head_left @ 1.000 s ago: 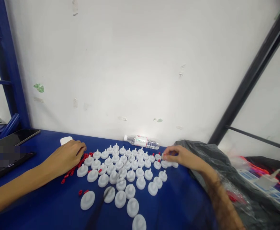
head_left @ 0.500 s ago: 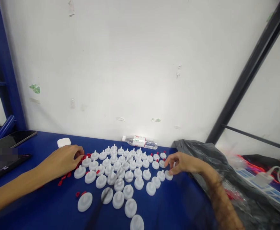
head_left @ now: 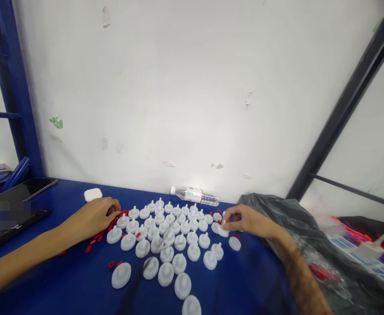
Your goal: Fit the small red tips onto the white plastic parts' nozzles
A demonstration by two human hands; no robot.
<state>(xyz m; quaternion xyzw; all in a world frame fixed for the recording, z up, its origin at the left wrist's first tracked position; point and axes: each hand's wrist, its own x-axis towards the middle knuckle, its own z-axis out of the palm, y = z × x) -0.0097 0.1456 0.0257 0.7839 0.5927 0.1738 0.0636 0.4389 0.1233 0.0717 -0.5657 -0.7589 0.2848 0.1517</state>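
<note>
Several white discs with upright nozzles (head_left: 166, 274) stand on the blue table (head_left: 70, 288). My left hand (head_left: 101, 214) is at the left edge of the group, its fingers closed over a pile of small red caps (head_left: 100, 236); whatever lies between the fingertips is hidden. On the right, my right hand (head_left: 236, 221) pinches a white disc (head_left: 223, 231) by its nozzle, close to other discs. Just below that hand lies one more disc (head_left: 234, 243) with a red cap at its upper edge. A few discs at the back right carry red caps.
A clear bottle (head_left: 195, 195) lies by the wall, and a white case (head_left: 93, 194) sits behind my left hand. Phones (head_left: 30, 188) are at the far left. Grey plastic (head_left: 270, 208) and a power strip (head_left: 352, 249) are at the right.
My right hand has shifted slightly left and now holds a white disc. A disc with a red cap lies where its fingertips were. My left hand stays at the red caps.
</note>
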